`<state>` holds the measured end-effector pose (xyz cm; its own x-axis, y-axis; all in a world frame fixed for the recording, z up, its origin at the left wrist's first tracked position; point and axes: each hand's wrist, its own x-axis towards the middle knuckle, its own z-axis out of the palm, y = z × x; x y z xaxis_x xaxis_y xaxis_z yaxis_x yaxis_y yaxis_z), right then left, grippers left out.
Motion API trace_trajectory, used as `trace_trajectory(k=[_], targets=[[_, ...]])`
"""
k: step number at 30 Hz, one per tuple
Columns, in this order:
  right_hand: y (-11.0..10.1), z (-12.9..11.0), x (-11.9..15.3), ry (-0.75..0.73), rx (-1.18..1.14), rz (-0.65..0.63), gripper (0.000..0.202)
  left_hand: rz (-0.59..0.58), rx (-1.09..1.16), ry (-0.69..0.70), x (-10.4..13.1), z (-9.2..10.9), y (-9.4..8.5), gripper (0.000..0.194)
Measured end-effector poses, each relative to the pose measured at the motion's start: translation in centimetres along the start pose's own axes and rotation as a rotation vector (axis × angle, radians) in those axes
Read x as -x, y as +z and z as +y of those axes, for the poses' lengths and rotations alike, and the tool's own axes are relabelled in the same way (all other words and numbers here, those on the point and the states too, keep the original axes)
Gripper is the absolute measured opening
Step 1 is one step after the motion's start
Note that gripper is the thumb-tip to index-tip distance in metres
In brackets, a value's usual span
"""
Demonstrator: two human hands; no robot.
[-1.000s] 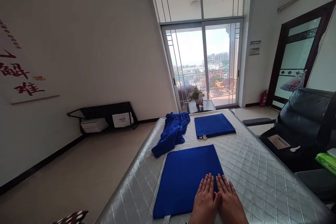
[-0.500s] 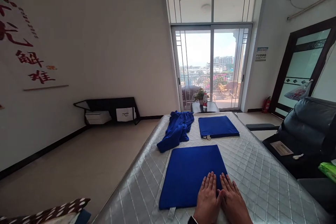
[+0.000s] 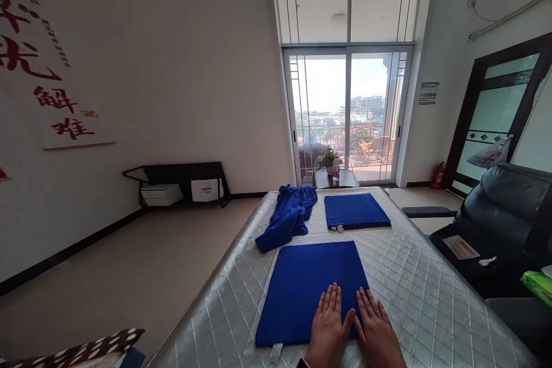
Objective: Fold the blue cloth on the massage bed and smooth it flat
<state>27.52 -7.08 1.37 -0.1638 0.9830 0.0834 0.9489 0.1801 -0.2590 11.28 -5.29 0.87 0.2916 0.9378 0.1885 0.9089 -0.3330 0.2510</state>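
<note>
A flat, folded blue cloth (image 3: 308, 287) lies on the silver quilted mattress (image 3: 414, 276), a white tag showing at its near left corner. My left hand (image 3: 330, 322) rests flat on the cloth's near right part, fingers stretched out. Beside it, my right hand (image 3: 377, 325) lies flat over the cloth's right edge, its fingers straight too. The thumbs come close together between the two hands. Farther back is a second folded blue cloth (image 3: 356, 210), also with a tag. To its left lies a crumpled blue cloth (image 3: 290, 215).
A black armchair (image 3: 495, 213) with a card on its seat stands at the right. Behind the mattress, a small table (image 3: 345, 179) holds a plant and a bottle (image 3: 336, 168). A black rack (image 3: 181, 172) stands by the left wall. A spotted brown cushion (image 3: 99, 348) shows at bottom left.
My left hand has shifted a little left across the folded cloth, widening the gap to my right hand. The view has tilted slightly; the cloths lie as before.
</note>
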Motion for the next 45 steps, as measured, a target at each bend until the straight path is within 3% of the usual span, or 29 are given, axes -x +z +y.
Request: trace_trajectory(k=[7, 18, 29, 45], targets=[[0.4, 0.2, 0.1, -0.003, -0.042, 0.05, 0.063, 0.0, -0.07, -0.007, 0.0, -0.5, 0.4, 0.067], [1.4, 0.8, -0.1, -0.013, -0.09, 0.072, 0.063, -0.103, -0.055, -0.031, 0.3, -1.6, 0.0, 0.071], [0.8, 0.5, 0.1, 0.001, -0.116, 0.054, 0.064, -0.095, -0.062, -0.035, 0.8, -1.9, -0.2, 0.074], [1.1, 0.6, -0.1, -0.005, -0.099, 0.045, 0.064, -0.156, -0.09, -0.14, 1.8, -3.3, -2.1, 0.084]])
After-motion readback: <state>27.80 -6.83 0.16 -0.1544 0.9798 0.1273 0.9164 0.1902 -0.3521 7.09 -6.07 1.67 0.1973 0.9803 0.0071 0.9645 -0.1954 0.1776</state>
